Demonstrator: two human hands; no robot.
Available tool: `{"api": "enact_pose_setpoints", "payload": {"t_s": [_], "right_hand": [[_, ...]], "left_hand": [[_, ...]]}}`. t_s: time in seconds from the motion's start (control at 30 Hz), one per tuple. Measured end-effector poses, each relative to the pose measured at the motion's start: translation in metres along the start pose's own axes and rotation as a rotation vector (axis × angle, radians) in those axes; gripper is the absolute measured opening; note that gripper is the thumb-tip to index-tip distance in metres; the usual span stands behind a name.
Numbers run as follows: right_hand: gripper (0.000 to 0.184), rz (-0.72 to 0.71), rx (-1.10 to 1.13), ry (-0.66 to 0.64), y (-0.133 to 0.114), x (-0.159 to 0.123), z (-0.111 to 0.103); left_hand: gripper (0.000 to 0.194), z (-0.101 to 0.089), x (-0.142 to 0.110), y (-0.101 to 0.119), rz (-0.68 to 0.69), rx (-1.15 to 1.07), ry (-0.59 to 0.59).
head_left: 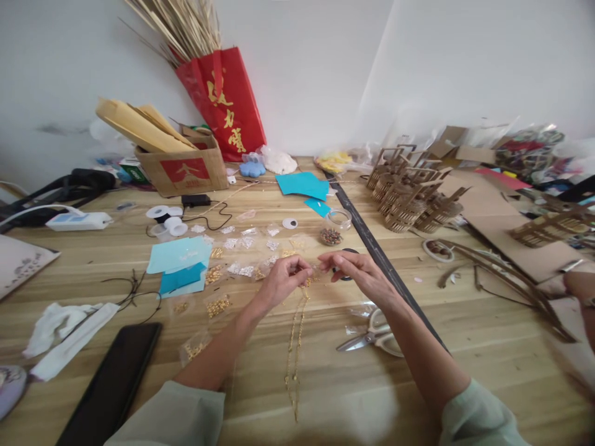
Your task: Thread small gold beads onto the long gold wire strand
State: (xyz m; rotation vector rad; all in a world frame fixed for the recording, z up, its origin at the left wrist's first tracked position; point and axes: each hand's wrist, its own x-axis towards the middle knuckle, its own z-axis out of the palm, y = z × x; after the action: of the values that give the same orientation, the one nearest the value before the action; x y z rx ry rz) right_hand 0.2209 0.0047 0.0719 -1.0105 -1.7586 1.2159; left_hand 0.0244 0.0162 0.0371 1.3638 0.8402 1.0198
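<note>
My left hand [287, 277] is closed in a pinch above the middle of the table; what sits between its fingertips is too small to make out. Close on its right, my right hand [360, 272] has bent fingers drawn together, and anything in them is likewise too small to name. A gold chain [289, 353] lies in a long narrow loop below the hands, its upper end near my left fingertips. Small gold pieces [312, 282] are scattered just under the fingers. Scissors [369, 336] with pale handles lie partly behind my right forearm.
Small bags of gold beads [217, 305] and silver beads [240, 269] spread left of the hands. A black phone [111, 384] lies front left. Woven bamboo baskets [404, 198] stand back right, beyond a black strip [372, 241]. Another person's arm [581, 285] shows far right.
</note>
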Motion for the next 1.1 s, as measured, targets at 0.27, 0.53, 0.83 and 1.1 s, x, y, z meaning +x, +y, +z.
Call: {"api": "enact_pose_setpoints", "payload": {"t_s": [0.27, 0.53, 0.83, 1.1], "right_hand": [[0.039, -0.021, 0.031, -0.011, 0.001, 0.001, -0.001], [0.040, 0.003, 0.073, 0.014, 0.003, 0.001, -0.002], [0.041, 0.038, 0.072, 0.111, 0.006, 0.001, -0.009], [0.035, 0.010, -0.260, 0.132, 0.015, 0.003, -0.016]], "left_hand": [[0.016, 0.002, 0.005, 0.004, 0.055, 0.029, 0.035], [0.017, 0.002, 0.003, 0.005, 0.000, -0.005, -0.063], [0.017, 0.004, 0.002, 0.008, -0.036, -0.017, -0.062], [0.017, 0.001, 0.007, -0.003, -0.006, 0.005, -0.013]]}}
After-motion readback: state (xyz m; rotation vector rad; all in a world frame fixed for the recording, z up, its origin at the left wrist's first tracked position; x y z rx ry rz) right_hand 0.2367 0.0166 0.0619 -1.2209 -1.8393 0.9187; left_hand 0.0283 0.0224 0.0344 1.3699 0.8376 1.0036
